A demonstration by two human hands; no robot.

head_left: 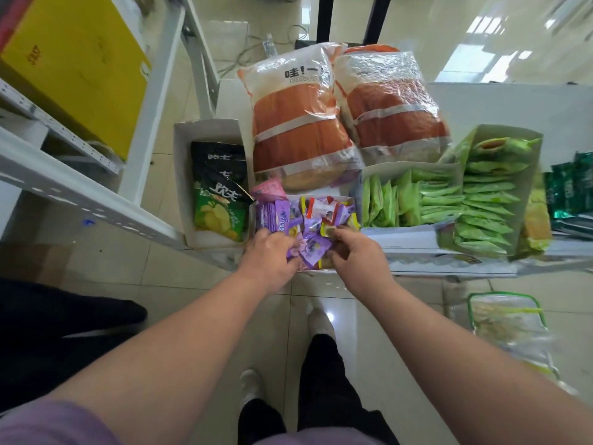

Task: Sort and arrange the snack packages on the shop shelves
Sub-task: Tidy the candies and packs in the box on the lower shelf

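Note:
A small white box (348, 198) on the shelf front holds several mixed purple, red and yellow snack sachets (308, 216). Both my hands reach into its near end. My left hand (268, 258) has its fingers curled on a bunch of purple sachets (309, 250). My right hand (354, 252) pinches a small yellowish sachet (328, 231) between thumb and fingers. Left of this box stands a white tray (183, 187) with black-and-green chip bags (219, 194). To the right, green packets (401, 200) fill an open box, and more green packets (487, 200) lie in a second one.
Two big orange-and-white bags (295, 120) (391, 104) lie behind the boxes on the white shelf (513, 104). Dark green packs (568, 187) sit at far right. A grey rack with a yellow carton (80, 69) stands left. A clear bag (507, 329) lies on the tiled floor.

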